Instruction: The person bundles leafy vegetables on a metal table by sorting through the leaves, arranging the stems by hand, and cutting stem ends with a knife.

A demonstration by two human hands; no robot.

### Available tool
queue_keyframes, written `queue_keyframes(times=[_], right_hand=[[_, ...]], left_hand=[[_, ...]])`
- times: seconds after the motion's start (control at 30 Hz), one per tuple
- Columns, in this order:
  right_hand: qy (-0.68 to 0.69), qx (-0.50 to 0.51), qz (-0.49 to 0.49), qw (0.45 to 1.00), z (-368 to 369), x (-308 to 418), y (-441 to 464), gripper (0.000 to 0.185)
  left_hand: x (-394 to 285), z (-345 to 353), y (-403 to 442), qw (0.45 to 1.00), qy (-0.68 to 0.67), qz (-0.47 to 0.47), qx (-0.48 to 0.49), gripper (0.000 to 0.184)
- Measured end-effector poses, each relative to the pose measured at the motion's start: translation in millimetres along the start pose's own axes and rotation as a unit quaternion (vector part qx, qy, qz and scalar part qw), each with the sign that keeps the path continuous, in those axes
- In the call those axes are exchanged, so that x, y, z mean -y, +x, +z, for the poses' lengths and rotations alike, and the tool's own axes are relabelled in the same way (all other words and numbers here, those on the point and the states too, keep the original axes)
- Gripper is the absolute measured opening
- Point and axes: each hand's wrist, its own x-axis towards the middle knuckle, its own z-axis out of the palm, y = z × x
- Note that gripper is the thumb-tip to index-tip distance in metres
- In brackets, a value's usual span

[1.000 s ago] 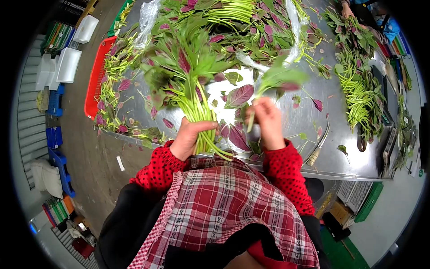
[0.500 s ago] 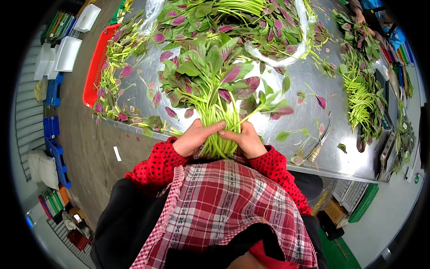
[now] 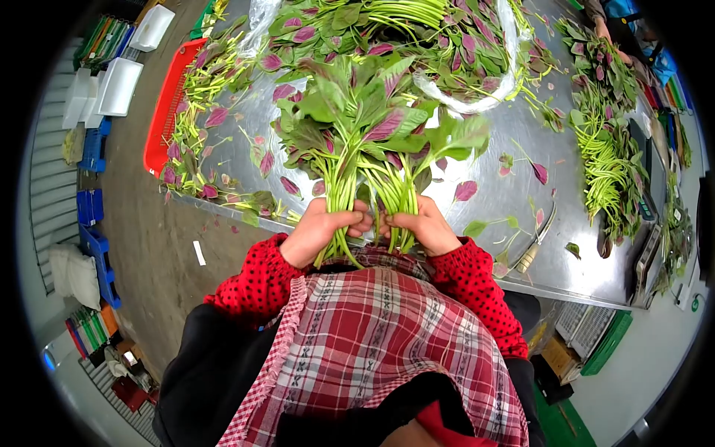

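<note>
Leafy stems with green and purple leaves are parted into two bundles above the front edge of the metal table [image 3: 588, 268]. My left hand [image 3: 322, 229] is closed round the stems of the left bundle [image 3: 341, 182]. Closed on the right bundle [image 3: 402, 190] is my right hand [image 3: 423, 226], its thumb across the stems. The leafy tops point away from me and overlap. Beyond them lies a large heap of the same greens [image 3: 402, 30], partly edged by clear plastic [image 3: 477, 104]. A knife [image 3: 530, 253] with a light handle rests right of my right hand.
A red basket [image 3: 158, 134] stands at the table's left edge beside loose stems [image 3: 197, 104]. More bunches [image 3: 603, 164] lie along the right side. Another person's hand [image 3: 602, 30] reaches in at the top right. Loose leaves [image 3: 465, 191] are scattered about.
The right hand first brought a leafy stem to the bunch in my left hand. Since then the gathered stems have been split in two, with one part in each hand.
</note>
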Motion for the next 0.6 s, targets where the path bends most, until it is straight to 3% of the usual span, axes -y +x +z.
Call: queue_keyframes(times=[0.13,0.2,0.27,0.4,0.47,0.53,0.6], right_hand=[[-0.051,0.052,-0.014,0.997,8.0,9.4,2.6,0.021],[-0.111,0.053,0.024,0.992,8.9,14.8,8.7,0.021],[-0.114,0.048,-0.001,0.992,15.3,13.2,16.3,0.022],[-0.102,-0.009,-0.031,0.994,15.1,4.9,16.9,0.015],[-0.032,-0.023,0.025,0.999,10.0,9.0,7.3,0.007],[-0.017,-0.034,-0.001,0.999,-1.5,17.7,-2.0,0.005],[-0.101,-0.138,0.018,0.985,-23.0,52.8,-27.5,0.007]], left_hand=[[2.5,8.0,9.1,0.999,-0.03,-0.001,0.036,0.011],[-2.4,3.2,14.1,0.992,0.108,0.02,0.059,0.006],[-3.2,2.9,17.0,0.99,0.119,0.046,0.068,0.006],[-5.7,-4.1,15.6,0.983,0.162,0.073,0.037,0.008],[-21.3,-7.1,5.9,0.983,0.181,0.024,0.017,0.006],[-33.0,-17.2,1.9,0.99,0.13,0.004,0.057,0.004],[-80.1,-24.9,-12.8,0.983,0.18,0.043,0.008,0.007]])
